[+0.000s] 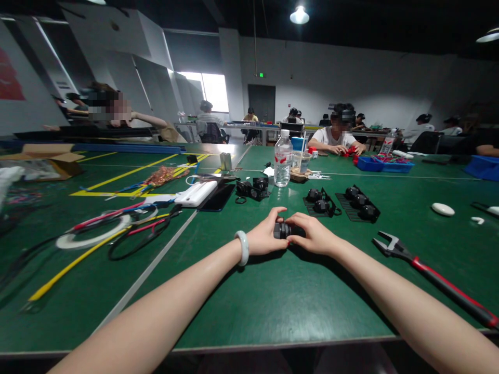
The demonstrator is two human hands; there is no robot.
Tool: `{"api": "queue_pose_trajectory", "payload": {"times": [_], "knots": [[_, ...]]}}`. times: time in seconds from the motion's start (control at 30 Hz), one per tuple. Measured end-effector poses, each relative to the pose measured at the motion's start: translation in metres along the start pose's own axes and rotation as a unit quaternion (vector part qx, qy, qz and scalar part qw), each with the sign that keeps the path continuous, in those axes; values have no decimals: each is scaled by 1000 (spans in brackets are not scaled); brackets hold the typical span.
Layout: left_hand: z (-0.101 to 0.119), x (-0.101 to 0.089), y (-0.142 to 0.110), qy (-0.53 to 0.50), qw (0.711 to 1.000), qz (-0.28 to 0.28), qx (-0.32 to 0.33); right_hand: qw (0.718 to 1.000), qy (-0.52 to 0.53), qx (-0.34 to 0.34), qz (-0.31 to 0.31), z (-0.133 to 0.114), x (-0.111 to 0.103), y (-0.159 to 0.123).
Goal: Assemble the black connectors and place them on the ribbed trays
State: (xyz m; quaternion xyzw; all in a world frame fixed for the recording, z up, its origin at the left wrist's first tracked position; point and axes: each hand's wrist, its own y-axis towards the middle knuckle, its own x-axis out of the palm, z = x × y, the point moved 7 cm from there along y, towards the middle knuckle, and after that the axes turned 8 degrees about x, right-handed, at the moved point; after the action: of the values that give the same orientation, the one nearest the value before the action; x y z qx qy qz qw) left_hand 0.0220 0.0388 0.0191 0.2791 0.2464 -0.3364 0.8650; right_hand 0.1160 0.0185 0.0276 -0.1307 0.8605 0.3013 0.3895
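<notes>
Over the green table, both my hands hold a black cable gland (281, 230) that lies sideways between them. My left hand (267, 234) wraps fingers and thumb round its left end. The other end is gripped by my right hand (314, 235), whose fingers hide part of it. Just beyond my hands, more black glands (320, 201) sit on a dark mesh piece, with a second group (360, 201) to its right. Further black parts (255, 188) and a loose black ring (240, 200) lie to the left of these.
An adjustable wrench (432, 272) with red-black handle lies right of my right arm. Coiled cables (101, 231), a white power bank (196, 194) and a dark tablet (217, 197) occupy the left. A water bottle (283, 161) stands beyond my hands. A person (337, 132) sits across the table.
</notes>
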Motion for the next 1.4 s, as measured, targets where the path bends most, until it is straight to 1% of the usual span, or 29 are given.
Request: {"api": "queue_pose_trajectory", "payload": {"times": [0.37, 0.53, 0.67, 0.93, 1.13, 1.4], "knots": [[1, 1, 1, -2, 1000, -4, 3, 1000, -22, 5, -10, 0, 1, 0], [3, 1, 1, 0, 1000, -6, 8, 1000, -21, 2, 3, -2, -3, 0], [4, 0, 2, 7, 1000, 0, 15, 1000, -9, -9, 7, -4, -6, -1], [2, 0, 2, -3, 1000, -2, 9, 999, -14, -29, 15, -6, 0, 0], [4, 1, 2, 5, 1000, -4, 17, 999, -15, -28, 26, -3, 1, 1], [3, 0, 1, 5, 1000, -6, 5, 1000, 2, -14, 25, -1, -2, 0]]}}
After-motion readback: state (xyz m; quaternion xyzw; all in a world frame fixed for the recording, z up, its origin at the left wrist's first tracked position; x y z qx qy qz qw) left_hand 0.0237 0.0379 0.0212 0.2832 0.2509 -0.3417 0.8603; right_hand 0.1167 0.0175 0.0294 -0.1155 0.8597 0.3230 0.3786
